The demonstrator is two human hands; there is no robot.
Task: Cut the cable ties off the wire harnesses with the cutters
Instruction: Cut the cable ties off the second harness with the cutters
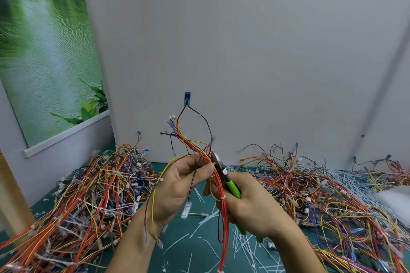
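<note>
Step in hand, as I judge it: snipping a tie off the held wire harness (224, 208). To do it well, slip only the cutter tip under the white strap, blades along the bundle and not across it, so no insulation gets nicked; hold the bundle taut just beside the cutters (231, 184) so the strap stands off the wires; squeeze short and let the scrap drop. The main risk is catching a thin red or yellow wire, since they run tight against the head.

The left hand (184, 182) pinches the harness between thumb and fingertips, right against the left side of the cutters' head; the right hand (250, 204) is curled round the green handles below the head. I cannot tell if the blades are apart, as wires cover them.

The harness crosses in front of the cutters; red strands hang below them and loose ends fan above them up to a blue connector (187, 97). One white cable tie (222, 197) sits on the red strands just below the cutters' head, by the right fingers; a second tie (160, 179) sits on a yellow loop left of the cutters.

A left pile (88, 188) and a right pile (332, 197) of harnesses flank the cutters; cut scraps (244, 248) litter the tabletop (184, 231) below them.
</note>
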